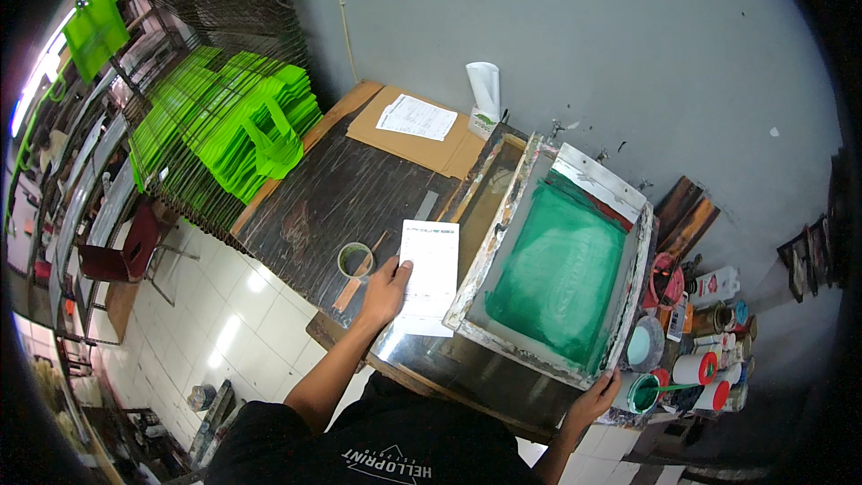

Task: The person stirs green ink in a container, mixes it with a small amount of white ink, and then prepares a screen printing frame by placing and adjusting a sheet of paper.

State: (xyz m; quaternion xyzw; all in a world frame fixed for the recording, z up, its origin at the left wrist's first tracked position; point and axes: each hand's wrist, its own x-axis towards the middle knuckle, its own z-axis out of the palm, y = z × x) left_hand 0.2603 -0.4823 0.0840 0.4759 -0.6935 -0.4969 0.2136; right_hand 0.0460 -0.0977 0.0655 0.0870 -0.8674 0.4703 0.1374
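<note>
I see white printed sheet (429, 275) flat on the surface | wooden screen frame (557, 262) tilted up beside it, mesh green with ink

Black shirt (386, 449), bare forearms.

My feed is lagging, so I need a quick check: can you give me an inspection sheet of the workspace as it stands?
Surface: dark worn wooden table, with a glossy plate at the front edge.
Job's things: white printed paper sheet on the table; wood-framed printing screen coated in green ink, tilted up.
Clutter: tape roll, brown cardboard sheet, ink pots and tubs on the right.
Grippers: left hand rests on the paper's left edge; right hand grips the screen's lower corner.
Cables: thin cord down the wall.
Surroundings: grey wall, white tiled floor, stacked bright green bags on racks.
</note>
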